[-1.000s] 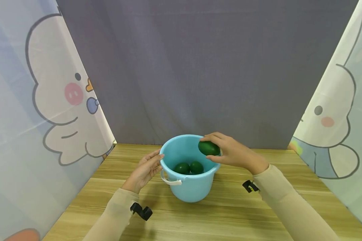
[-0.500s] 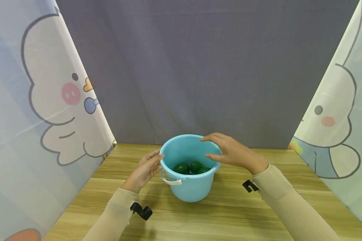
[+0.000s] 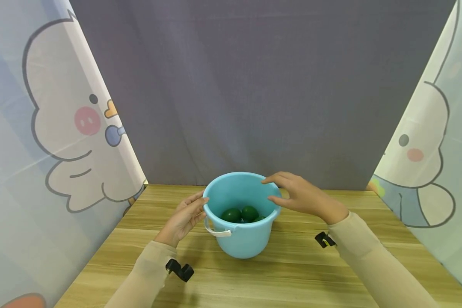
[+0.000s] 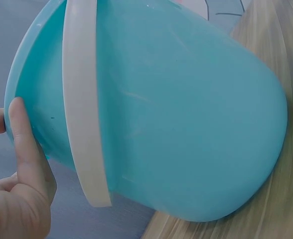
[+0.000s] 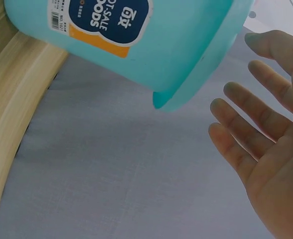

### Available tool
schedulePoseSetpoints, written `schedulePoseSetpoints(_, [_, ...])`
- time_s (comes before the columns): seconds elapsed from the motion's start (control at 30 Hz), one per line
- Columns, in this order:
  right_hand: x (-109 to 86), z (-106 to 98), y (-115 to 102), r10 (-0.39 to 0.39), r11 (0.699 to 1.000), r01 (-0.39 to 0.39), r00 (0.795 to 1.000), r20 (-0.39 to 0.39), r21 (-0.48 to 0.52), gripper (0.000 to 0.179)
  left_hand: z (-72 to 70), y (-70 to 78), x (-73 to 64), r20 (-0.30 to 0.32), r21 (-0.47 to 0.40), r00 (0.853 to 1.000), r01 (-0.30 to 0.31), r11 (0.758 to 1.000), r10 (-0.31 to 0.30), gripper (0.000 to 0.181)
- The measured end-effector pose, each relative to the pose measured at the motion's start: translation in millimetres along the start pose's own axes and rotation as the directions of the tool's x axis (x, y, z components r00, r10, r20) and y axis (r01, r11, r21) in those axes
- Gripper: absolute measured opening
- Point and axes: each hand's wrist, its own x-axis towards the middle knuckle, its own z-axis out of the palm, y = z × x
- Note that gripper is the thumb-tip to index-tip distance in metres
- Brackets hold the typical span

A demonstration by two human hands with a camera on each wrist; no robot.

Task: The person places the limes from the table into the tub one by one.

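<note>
A light blue bucket (image 3: 243, 244) stands upright on the table, its white handle (image 3: 217, 233) hanging down at the left front. Several smooth, dark green avocados (image 3: 231, 215) lie at the bottom; the one at the right is mostly hidden by the front wall. At the left rim, my left hand (image 3: 182, 220) pinches the edge, with one digit at the opening side and another along the outer wall (image 4: 24, 154). My right hand (image 3: 304, 194) hovers over the right rim, fingers spread and holding nothing. From the right wrist, its fingers (image 5: 243, 107) appear apart from the rim.
The wood-grain table (image 3: 312, 273) runs up to a grey curtain (image 3: 254, 94) behind the bucket. Cartoon-printed cloths (image 3: 19, 205) hang at both sides. A printed label (image 5: 109, 20) is on the bucket's right side.
My right hand has let go of an avocado, which dropped into the bucket with the others. The hand has then moved slightly right. My left hand stays at the rim.
</note>
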Motion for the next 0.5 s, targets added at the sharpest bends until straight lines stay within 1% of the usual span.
schedulePoseSetpoints(0.23, [-4.9,0.8,3.9,-0.001,1.0,0.001,1.0,-0.013,0.007,0.039,-0.6,0.6,-0.6,-0.006,-0.002,1.0,0.001,1.0,-0.001,0.056])
schedulePoseSetpoints(0.5, [-12.7,-0.1,9.9,0.003,1.0,-0.003,0.999,-0.034,0.011,0.04,-1.3,0.6,-1.3,0.004,-0.01,1.0,0.004,1.0,-0.004,0.057])
